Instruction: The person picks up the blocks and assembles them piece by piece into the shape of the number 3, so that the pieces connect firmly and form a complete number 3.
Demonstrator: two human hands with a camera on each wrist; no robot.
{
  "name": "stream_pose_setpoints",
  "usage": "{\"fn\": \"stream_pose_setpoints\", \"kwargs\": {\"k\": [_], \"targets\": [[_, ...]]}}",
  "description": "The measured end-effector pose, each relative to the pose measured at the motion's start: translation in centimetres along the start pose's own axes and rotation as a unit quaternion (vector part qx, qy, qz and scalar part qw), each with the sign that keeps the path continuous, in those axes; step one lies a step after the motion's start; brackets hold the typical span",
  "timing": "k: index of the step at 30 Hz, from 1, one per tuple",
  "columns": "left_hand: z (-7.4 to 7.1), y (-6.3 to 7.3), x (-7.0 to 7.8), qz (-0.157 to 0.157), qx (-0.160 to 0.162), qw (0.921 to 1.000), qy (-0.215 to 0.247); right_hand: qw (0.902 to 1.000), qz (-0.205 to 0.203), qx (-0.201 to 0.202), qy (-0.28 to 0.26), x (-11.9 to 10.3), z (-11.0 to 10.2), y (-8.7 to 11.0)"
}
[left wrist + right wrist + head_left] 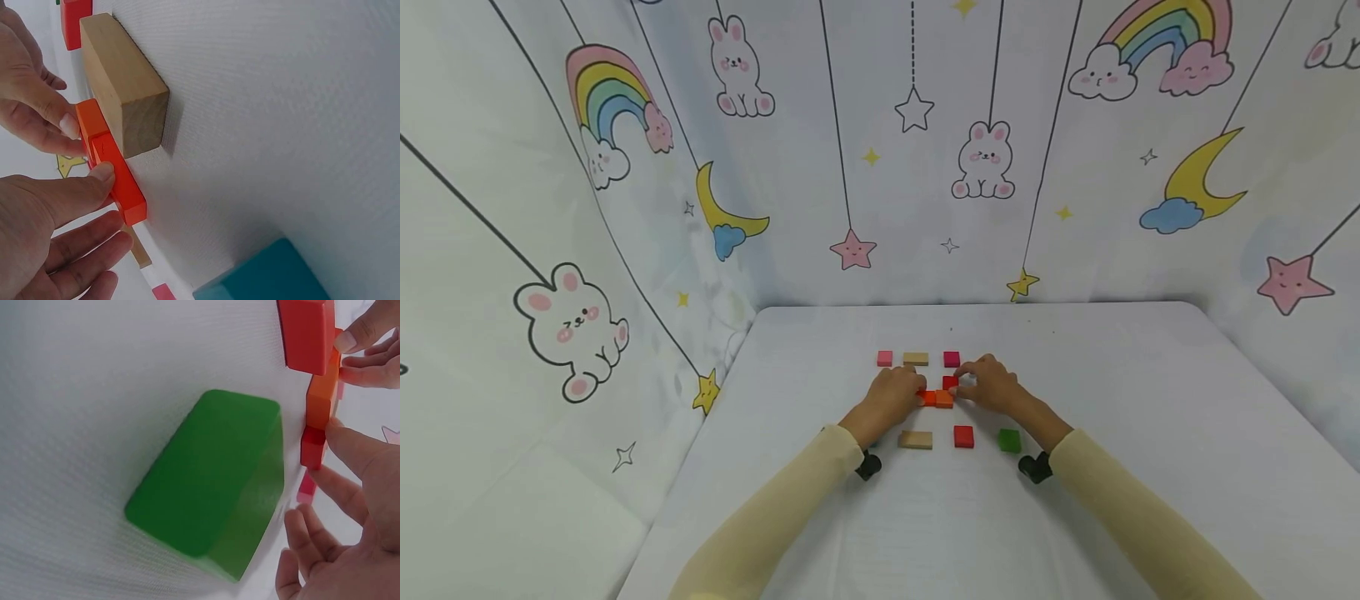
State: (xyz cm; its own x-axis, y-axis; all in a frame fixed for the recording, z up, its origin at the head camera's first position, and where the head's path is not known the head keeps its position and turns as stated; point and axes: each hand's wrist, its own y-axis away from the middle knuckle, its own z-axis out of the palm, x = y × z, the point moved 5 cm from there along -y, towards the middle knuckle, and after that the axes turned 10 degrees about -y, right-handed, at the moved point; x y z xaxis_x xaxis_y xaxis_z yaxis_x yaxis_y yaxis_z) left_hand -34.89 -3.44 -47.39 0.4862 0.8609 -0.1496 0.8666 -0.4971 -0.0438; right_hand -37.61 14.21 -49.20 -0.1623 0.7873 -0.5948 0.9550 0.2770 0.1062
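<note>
My left hand (891, 393) pinches an orange-red block (125, 184), the thumb on its near face and the fingers behind. Its end meets an orange block (944, 400) on the right, in line with it. Behind the orange block sits a red block (951, 382). Around that red block my right hand (992, 385) curls thumb and index finger, the thumb tip at the corner where red and orange meet. In the right wrist view the right hand's other fingers are loosely bent, away from the blocks.
Behind the hands lie a pink block (885, 358), a wooden block (915, 358) and a crimson block (952, 359). Nearer are another wooden block (916, 440), another red block (964, 437), a green block (1010, 441) and a teal block (269, 278). A white cloth (1120, 375) covers the table.
</note>
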Motion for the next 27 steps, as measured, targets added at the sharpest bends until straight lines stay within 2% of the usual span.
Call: {"fn": "stream_pose_setpoints", "kwargs": {"k": [7, 16, 19, 23, 27], "targets": [[0.2, 0.0, 0.0, 0.005, 0.007, 0.9999, -0.012, 1.0000, -0.002, -0.005, 0.006, 0.0, 0.1, -0.1], [0.2, -0.1, 0.0, 0.003, 0.001, 0.9999, -0.011, 0.9999, -0.006, -0.006, 0.012, -0.2, -0.1, -0.1], [0.2, -0.1, 0.0, 0.002, -0.001, 1.0000, -0.007, 0.9999, -0.004, 0.011, 0.000, -0.2, -0.5, -0.1], [0.2, 0.0, -0.1, -0.001, -0.005, 1.0000, -0.003, 0.9983, -0.005, 0.054, -0.019, -0.1, -1.2, -0.4], [0.1, 0.0, -0.1, -0.001, -0.006, 1.0000, -0.004, 0.9958, -0.013, 0.089, -0.018, 0.1, -1.8, -1.0]]}}
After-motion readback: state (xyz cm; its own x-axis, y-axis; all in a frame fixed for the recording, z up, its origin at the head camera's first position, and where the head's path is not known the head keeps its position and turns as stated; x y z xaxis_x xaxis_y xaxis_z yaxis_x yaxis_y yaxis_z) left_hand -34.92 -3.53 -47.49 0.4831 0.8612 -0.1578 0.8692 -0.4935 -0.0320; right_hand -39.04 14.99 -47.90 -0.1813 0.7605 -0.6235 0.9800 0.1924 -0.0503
